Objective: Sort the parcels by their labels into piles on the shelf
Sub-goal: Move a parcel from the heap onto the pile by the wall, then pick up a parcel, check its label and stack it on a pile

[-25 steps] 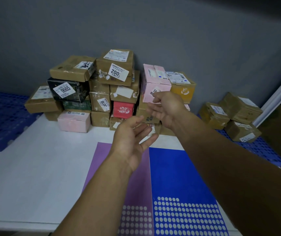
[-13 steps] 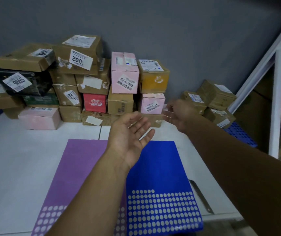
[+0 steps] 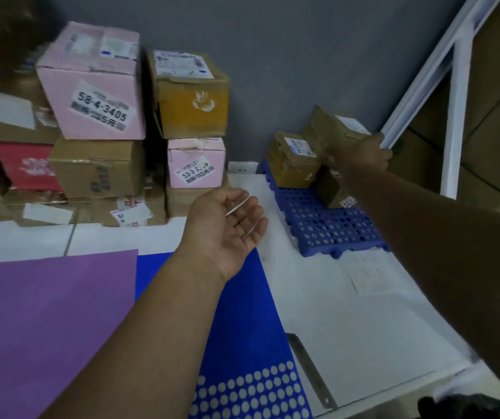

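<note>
A stack of labelled parcels fills the back left: a pink box (image 3: 97,86) marked 58-4-3405, a yellow-brown box (image 3: 191,95), a small pink box (image 3: 195,163) and plain brown ones (image 3: 97,167). At the back right, three brown parcels sit on a blue pallet (image 3: 327,228). My right hand (image 3: 363,154) reaches there and grips the top brown parcel (image 3: 330,128), which is tilted. Another brown parcel (image 3: 291,160) lies just left of it. My left hand (image 3: 227,225) hovers palm up over the shelf, fingers relaxed and empty.
A purple sheet (image 3: 46,322) and a blue dotted sheet (image 3: 242,343) lie on the white shelf (image 3: 363,313). A metal strip (image 3: 309,370) lies near the front edge. A white shelf frame (image 3: 454,101) rises at the right, with a grey wall behind.
My view has swung right. My right hand moved from the middle stack to the right-hand parcels and took hold of the top brown one. My left hand stays palm up.
</note>
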